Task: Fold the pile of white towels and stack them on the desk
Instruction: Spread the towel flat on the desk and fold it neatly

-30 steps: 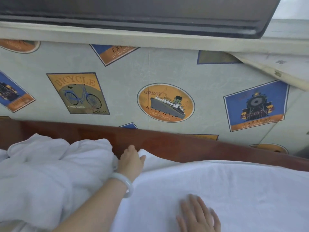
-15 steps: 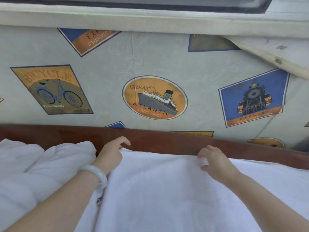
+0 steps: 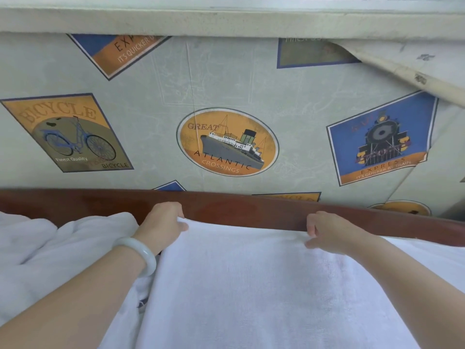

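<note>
A white towel (image 3: 251,280) lies spread flat on the dark red-brown desk (image 3: 239,210), its far edge close to the desk's back edge. My left hand (image 3: 163,225), with a pale bangle on the wrist, pinches the towel's far left corner. My right hand (image 3: 329,231) pinches the far edge further right, thumb on top of the cloth. A crumpled pile of white towels (image 3: 57,250) sits to the left, touching my left forearm.
Behind the desk rises a wall papered with vintage travel posters (image 3: 227,142) showing a bicycle, a ship and a train. At the upper right a strip of the paper (image 3: 402,71) peels away. A window sill (image 3: 226,18) runs along the top.
My right hand has moved from the towel's middle up to its far edge and taken hold. My left hand went from an open, reaching pose to pinching the corner. The view moved closer.
</note>
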The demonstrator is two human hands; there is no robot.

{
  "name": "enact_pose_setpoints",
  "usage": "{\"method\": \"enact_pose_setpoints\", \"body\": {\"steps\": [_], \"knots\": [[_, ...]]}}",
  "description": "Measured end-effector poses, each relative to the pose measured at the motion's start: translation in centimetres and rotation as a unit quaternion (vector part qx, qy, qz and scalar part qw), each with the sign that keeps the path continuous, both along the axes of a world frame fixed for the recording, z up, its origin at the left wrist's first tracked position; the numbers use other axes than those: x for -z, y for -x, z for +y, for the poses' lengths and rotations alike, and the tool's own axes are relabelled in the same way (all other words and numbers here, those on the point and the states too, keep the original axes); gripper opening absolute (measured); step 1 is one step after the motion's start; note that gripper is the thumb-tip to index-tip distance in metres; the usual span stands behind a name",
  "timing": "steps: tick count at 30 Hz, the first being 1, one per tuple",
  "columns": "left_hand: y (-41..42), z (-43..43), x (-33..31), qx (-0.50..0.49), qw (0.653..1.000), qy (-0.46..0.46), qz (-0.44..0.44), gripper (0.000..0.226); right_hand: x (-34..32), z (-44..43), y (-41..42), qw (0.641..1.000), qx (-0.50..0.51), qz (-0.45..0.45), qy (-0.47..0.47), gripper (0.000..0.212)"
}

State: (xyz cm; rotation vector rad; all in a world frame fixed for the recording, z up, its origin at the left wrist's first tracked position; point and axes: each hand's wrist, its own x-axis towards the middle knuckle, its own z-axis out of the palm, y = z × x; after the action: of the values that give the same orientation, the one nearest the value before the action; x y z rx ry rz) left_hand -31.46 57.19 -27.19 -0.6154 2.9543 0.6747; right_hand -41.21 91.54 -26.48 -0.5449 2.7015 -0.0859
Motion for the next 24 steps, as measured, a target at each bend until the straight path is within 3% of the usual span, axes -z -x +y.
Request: {"method": "enact_pose_setpoints", "body": {"steps": [4, 7, 13, 16, 19, 21, 24], "knots": [[0.1, 0.2, 0.7, -0.032, 0.999, -0.012, 0.010, 0.032, 0.1, 0.3, 0.7, 0.997, -0.005, 0.044, -0.064, 0.011], [0.1, 0.2, 0.8, -0.045, 0.999, -0.025, 0.018, 0.030, 0.5, 0.7, 1.1, 0.993, 0.013, 0.064, -0.094, 0.015], [0.0, 0.1, 0.7, -0.056, 0.997, -0.033, 0.031, 0.025, 0.6, 1.5, 0.6, 0.992, 0.016, 0.118, -0.051, 0.011], [-0.1, 0.3, 0.9, -0.063, 0.997, -0.037, 0.039, 0.025, 0.8, 2.2, 0.5, 0.996, 0.029, 0.080, -0.013, 0.019], [-0.3, 0.4, 0.9, -0.062, 0.996, -0.039, 0.051, 0.023, 0.3, 2.5, 0.9, 0.999, 0.033, 0.036, -0.008, 0.008], [-0.1, 0.4, 0.9, -0.065, 0.995, -0.037, 0.061, 0.022, -0.3, 2.3, 1.1, 0.999, 0.030, 0.028, -0.017, 0.011], [0.1, 0.3, 0.9, -0.075, 0.992, -0.035, 0.097, 0.021, -0.3, 1.8, 1.4, 0.990, 0.102, 0.089, 0.030, 0.011]]}}
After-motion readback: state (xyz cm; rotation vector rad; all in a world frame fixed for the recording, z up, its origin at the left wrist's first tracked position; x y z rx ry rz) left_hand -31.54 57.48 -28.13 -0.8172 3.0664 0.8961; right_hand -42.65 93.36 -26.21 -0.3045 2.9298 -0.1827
